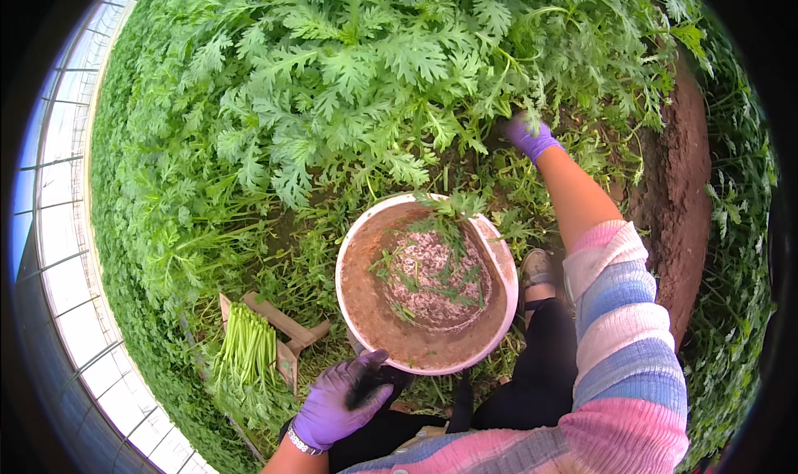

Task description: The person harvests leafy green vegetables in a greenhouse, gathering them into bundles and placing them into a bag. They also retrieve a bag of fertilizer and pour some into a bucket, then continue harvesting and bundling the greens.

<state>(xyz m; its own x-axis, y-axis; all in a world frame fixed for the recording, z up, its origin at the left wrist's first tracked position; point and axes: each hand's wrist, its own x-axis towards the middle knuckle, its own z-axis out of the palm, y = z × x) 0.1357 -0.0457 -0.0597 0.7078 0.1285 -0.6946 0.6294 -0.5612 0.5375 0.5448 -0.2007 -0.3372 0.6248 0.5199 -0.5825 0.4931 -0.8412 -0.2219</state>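
Note:
My left hand (343,399), in a purple glove with dark-stained fingers, is at the near left rim of a round white basin (374,343); its fingertips are close to the rim, and I cannot tell whether they grip anything. Soil stains the inside of the basin, where pink-white bits and loose green leaves lie. My right hand (527,134), also gloved in purple, reaches out beyond the basin to the base of leafy green plants (374,68). Leaves and shadow hide its fingers. A bundle of cut green stems (246,343) rests on a wooden frame (280,318) at the left.
Dense leafy plants surround the basin ahead and to the left. Low stems and leaf litter cover the ground. A bare soil ridge (679,193) runs along the right, with more plants beyond. My shoe (537,268) stands right of the basin. A greenhouse wall (68,224) curves at far left.

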